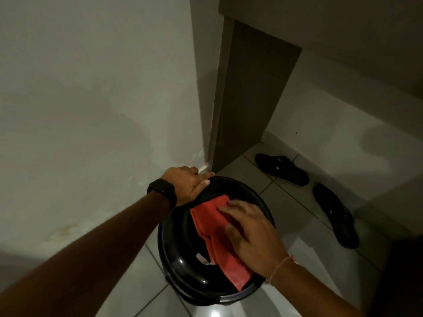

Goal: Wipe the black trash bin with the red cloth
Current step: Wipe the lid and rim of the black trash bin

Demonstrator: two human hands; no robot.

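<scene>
The black trash bin stands on the tiled floor against the white wall, seen from above with its glossy domed lid up. The red cloth lies spread across the lid. My right hand presses flat on the cloth, fingers pointing to the far left. My left hand, with a dark watch on its wrist, grips the far rim of the bin next to the wall corner. A small white label shows on the lid beside the cloth.
A white wall runs along the left, close to the bin. A brown panel stands in the corner behind it. Two black sandals lie on the floor tiles to the right.
</scene>
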